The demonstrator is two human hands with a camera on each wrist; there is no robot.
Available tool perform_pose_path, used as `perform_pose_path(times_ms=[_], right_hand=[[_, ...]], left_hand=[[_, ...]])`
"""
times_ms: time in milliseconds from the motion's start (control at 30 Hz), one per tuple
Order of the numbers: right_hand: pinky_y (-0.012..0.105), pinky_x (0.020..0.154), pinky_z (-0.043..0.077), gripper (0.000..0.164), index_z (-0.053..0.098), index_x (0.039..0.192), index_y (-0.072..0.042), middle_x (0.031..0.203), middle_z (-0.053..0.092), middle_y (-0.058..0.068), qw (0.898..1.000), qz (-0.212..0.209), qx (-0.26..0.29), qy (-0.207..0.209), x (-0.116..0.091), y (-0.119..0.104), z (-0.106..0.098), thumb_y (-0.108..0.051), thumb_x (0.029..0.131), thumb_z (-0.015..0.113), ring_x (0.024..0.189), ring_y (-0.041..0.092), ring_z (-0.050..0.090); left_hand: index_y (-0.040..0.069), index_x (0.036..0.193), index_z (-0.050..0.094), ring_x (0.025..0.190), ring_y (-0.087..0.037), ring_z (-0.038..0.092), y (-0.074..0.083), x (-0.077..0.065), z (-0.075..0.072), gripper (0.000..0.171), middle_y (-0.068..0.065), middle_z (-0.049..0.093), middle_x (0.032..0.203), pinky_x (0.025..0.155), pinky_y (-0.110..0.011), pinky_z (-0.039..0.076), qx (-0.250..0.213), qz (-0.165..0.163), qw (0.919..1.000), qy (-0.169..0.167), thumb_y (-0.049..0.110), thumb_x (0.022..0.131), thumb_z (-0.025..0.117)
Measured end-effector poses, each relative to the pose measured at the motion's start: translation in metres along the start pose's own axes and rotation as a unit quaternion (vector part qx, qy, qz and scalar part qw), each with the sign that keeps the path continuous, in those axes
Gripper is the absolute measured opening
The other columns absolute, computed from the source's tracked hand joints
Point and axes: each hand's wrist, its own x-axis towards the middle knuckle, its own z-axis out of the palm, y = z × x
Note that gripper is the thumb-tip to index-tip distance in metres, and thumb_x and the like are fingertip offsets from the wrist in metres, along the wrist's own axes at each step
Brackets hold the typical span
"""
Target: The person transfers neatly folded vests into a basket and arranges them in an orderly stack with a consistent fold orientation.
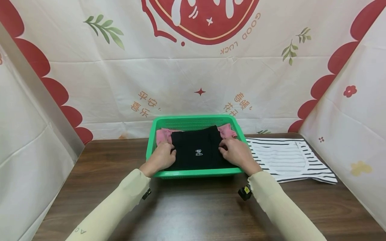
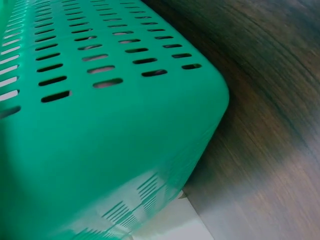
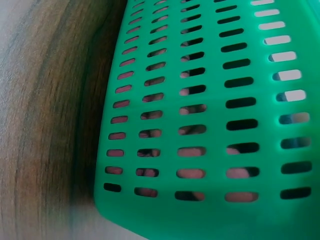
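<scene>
A folded black garment (image 1: 196, 147) with a small white print lies inside the green plastic basket (image 1: 199, 172), over pink cloth (image 1: 164, 135) that shows at both sides. My left hand (image 1: 161, 156) grips the garment's left edge, its wrist crossing the basket's front left corner. At the opposite edge, my right hand (image 1: 237, 152) pinches the black fabric with curled fingers. Some fingertips are hidden by the cloth. Both wrist views look at the slotted basket wall (image 2: 115, 120), and pink and dark patches show through the slots in the right wrist view.
A white garment with black stripes (image 1: 286, 159) lies flat on the brown wooden table (image 1: 193, 207), right of the basket. A printed white cloth (image 1: 181, 77) hangs behind the table and along its sides.
</scene>
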Motion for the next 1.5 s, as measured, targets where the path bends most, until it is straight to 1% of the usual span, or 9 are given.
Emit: perform_pose_path(times_ms=[233, 367, 467, 567, 667, 967, 1100, 1300, 1500], right_hand=[[0.045, 0.078, 0.056, 0.018, 0.074, 0.102, -0.008, 0.097, 0.074, 0.007, 1.0, -0.006, 0.005, 0.015, -0.001, -0.001, 0.0, -0.023, 0.093, 0.069, 0.08, 0.022, 0.066], [0.044, 0.073, 0.056, 0.015, 0.074, 0.1, -0.008, 0.088, 0.073, 0.006, 0.999, -0.015, 0.016, 0.044, -0.003, 0.0, 0.001, -0.021, 0.093, 0.068, 0.073, 0.02, 0.065], [0.04, 0.062, 0.053, 0.012, 0.072, 0.096, -0.008, 0.073, 0.068, 0.004, 0.995, -0.029, 0.031, 0.093, -0.005, 0.0, 0.002, -0.018, 0.093, 0.067, 0.061, 0.017, 0.058], [0.035, 0.051, 0.046, 0.008, 0.069, 0.094, -0.007, 0.061, 0.061, 0.003, 0.986, -0.049, 0.047, 0.15, -0.007, 0.001, 0.001, -0.015, 0.092, 0.067, 0.052, 0.015, 0.051], [0.032, 0.047, 0.042, 0.007, 0.066, 0.094, -0.007, 0.06, 0.059, 0.004, 0.979, -0.066, 0.055, 0.185, -0.009, 0.0, -0.001, -0.013, 0.091, 0.068, 0.05, 0.015, 0.048], [0.031, 0.05, 0.042, 0.005, 0.069, 0.091, -0.009, 0.064, 0.062, 0.004, 0.978, -0.061, 0.074, 0.184, -0.016, -0.001, -0.007, -0.013, 0.09, 0.069, 0.055, 0.017, 0.05], [0.033, 0.052, 0.042, 0.006, 0.068, 0.086, -0.009, 0.063, 0.061, 0.003, 0.979, -0.054, 0.076, 0.182, -0.023, 0.002, -0.012, -0.013, 0.09, 0.069, 0.056, 0.018, 0.05], [0.039, 0.061, 0.052, 0.013, 0.074, 0.098, -0.004, 0.078, 0.071, 0.008, 0.98, -0.04, 0.079, 0.179, -0.038, 0.014, -0.021, -0.013, 0.092, 0.068, 0.064, 0.02, 0.06], [0.034, 0.057, 0.049, 0.01, 0.074, 0.096, -0.004, 0.075, 0.069, 0.006, 0.977, -0.039, 0.079, 0.192, -0.053, 0.029, -0.032, -0.009, 0.091, 0.068, 0.061, 0.015, 0.055]], left_hand=[[-0.002, 0.071, 0.063, 0.053, -0.017, 0.044, 0.003, -0.002, -0.001, 0.027, -0.01, 0.049, 0.06, 0.053, -0.031, 0.043, 0.002, 0.01, 0.9999, 0.012, 0.004, 0.097, 0.056], [-0.009, 0.094, 0.071, 0.063, -0.018, 0.059, 0.002, -0.005, -0.001, 0.02, -0.019, 0.067, 0.082, 0.072, -0.037, 0.056, -0.016, 0.023, 0.9989, 0.037, 0.005, 0.096, 0.057], [-0.009, 0.108, 0.07, 0.083, -0.023, 0.065, 0.002, -0.007, 0.0, 0.022, -0.021, 0.069, 0.105, 0.087, -0.042, 0.055, -0.031, 0.041, 0.9961, 0.072, 0.005, 0.096, 0.058], [-0.006, 0.103, 0.072, 0.088, -0.025, 0.063, 0.003, -0.009, -0.001, 0.018, -0.018, 0.069, 0.105, 0.084, -0.041, 0.055, -0.038, 0.063, 0.9916, 0.107, 0.003, 0.095, 0.059], [-0.002, 0.099, 0.073, 0.077, -0.02, 0.062, 0.006, -0.009, -0.002, 0.015, -0.015, 0.071, 0.098, 0.076, -0.037, 0.056, -0.044, 0.08, 0.9881, 0.123, 0.002, 0.095, 0.059], [0.007, 0.104, 0.073, 0.063, -0.013, 0.051, 0.021, -0.02, -0.005, 0.015, -0.008, 0.069, 0.086, 0.059, -0.028, 0.046, -0.104, 0.076, 0.9884, 0.081, 0.007, 0.098, 0.059], [0.008, 0.102, 0.073, 0.065, -0.011, 0.053, 0.03, -0.027, -0.005, 0.013, -0.008, 0.071, 0.088, 0.06, -0.026, 0.048, -0.114, 0.09, 0.9865, 0.075, 0.007, 0.097, 0.06], [0.009, 0.102, 0.073, 0.072, -0.012, 0.061, 0.044, -0.037, -0.005, 0.013, -0.007, 0.073, 0.093, 0.062, -0.024, 0.051, -0.145, 0.119, 0.9802, 0.064, 0.007, 0.097, 0.061], [0.009, 0.105, 0.072, 0.078, -0.019, 0.067, 0.058, -0.048, -0.001, 0.014, -0.008, 0.073, 0.096, 0.064, -0.025, 0.053, -0.183, 0.139, 0.9726, 0.033, 0.008, 0.098, 0.06]])
